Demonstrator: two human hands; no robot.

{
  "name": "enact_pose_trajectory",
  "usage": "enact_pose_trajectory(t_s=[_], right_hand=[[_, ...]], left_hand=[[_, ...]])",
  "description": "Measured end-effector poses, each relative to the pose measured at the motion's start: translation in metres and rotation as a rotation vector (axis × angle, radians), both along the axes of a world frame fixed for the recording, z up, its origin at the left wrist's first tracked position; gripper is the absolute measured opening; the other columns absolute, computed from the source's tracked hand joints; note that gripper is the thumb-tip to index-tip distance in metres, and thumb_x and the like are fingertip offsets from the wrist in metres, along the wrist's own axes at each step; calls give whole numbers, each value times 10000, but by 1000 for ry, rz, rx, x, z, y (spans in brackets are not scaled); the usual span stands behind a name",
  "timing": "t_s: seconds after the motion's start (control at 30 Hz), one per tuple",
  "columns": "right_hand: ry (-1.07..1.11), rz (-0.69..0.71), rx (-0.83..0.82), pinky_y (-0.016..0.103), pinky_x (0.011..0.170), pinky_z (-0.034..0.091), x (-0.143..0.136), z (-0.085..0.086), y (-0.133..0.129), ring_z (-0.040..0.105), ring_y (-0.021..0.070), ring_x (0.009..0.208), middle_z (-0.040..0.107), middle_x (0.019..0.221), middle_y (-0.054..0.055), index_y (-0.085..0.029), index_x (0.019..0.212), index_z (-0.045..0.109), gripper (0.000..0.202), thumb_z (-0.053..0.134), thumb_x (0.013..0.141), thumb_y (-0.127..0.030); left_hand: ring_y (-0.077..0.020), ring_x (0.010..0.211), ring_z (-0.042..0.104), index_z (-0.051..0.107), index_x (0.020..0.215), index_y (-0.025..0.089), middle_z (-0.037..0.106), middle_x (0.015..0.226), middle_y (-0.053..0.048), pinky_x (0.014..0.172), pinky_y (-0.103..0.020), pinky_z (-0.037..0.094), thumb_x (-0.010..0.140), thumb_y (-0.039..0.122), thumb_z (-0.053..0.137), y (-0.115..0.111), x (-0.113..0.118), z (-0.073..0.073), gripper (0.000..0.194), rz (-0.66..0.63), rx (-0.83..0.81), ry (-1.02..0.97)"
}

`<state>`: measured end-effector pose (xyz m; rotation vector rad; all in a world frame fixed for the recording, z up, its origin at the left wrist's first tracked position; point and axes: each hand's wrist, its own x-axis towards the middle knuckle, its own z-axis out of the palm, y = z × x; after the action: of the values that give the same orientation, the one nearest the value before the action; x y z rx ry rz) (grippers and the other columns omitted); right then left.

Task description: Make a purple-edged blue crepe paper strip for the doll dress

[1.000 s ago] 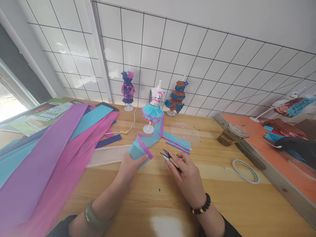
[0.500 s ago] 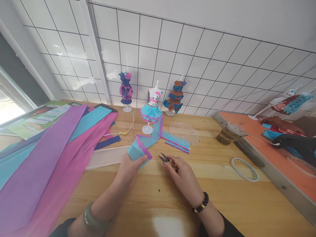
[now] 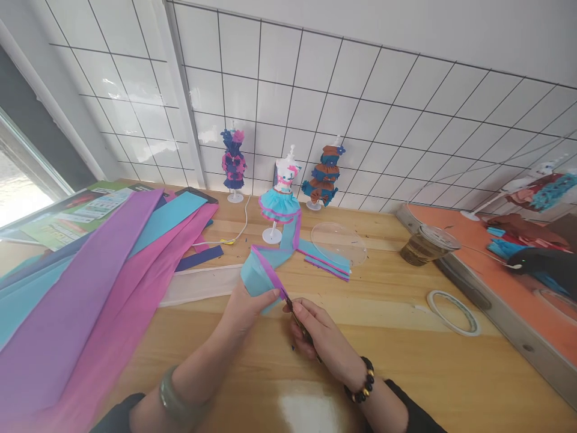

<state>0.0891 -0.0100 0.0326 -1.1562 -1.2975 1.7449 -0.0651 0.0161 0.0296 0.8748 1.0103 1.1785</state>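
Observation:
My left hand (image 3: 255, 300) is closed on a light blue strip (image 3: 256, 273) with a purple edge, paper-like or fabric, pinched under the thumb. The strip runs back over the table to the mini dress form (image 3: 285, 174) in a blue ruffled skirt. In my right hand (image 3: 318, 331) is a pair of small dark scissors (image 3: 301, 326). Their blade tips meet the strip's purple edge beside my left thumb; how far the blades are apart I cannot tell. Just behind lie folded blue ends with purple edging (image 3: 327, 264).
Purple, blue and pink sheets (image 3: 108, 258) cover the left side. Two more dressed forms, one navy and pink (image 3: 233, 159), one brown and teal (image 3: 325, 174), stand by the tiled wall. To the right are a clear lid (image 3: 339, 243), a drink cup (image 3: 426, 245) and a tape roll (image 3: 453, 313).
My right hand has brought the scissors left, up to the strip's purple edge. My left hand has tilted the strip and shifted slightly right. The view has turned a little.

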Motion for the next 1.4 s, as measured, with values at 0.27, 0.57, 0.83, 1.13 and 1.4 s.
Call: enact_pose_trajectory(t_s=[0.27,0.57,0.83,1.13,1.4], right_hand=[[-7,-20,16,181,350,226,-1,-1,0,272,26,343,373,536,-85,-181,815,441,363,390,827,-540],[1,-28,7,180,344,208,-3,-2,0,262,24,344,367,538,-86,-193,742,396,368,405,812,-555],[-18,-40,-19,179,342,169,-2,-2,0,269,34,363,393,529,-78,-185,839,448,392,414,796,-573],[-58,-41,-20,186,337,161,-3,0,0,277,41,358,394,516,-76,-191,820,440,415,416,777,-602],[-28,-35,-21,186,336,151,-3,-2,0,260,38,359,376,514,-81,-192,806,433,406,419,777,-597]], left_hand=[[-241,812,620,609,891,126,677,838,-84,751,-355,473,556,308,729,-5,8,7,400,-17,-10,-26],[-223,780,624,619,865,144,678,815,-61,776,-364,468,571,296,728,-3,7,3,349,-56,0,-23],[-208,726,614,620,803,137,670,747,-56,731,-347,474,567,298,722,-2,7,1,304,-31,20,-11],[-241,791,621,627,844,148,683,805,-68,709,-341,479,517,336,746,-1,9,-2,396,7,-5,5],[-225,793,618,614,865,138,675,823,-69,738,-346,475,565,305,723,-2,7,4,360,-39,12,12]])
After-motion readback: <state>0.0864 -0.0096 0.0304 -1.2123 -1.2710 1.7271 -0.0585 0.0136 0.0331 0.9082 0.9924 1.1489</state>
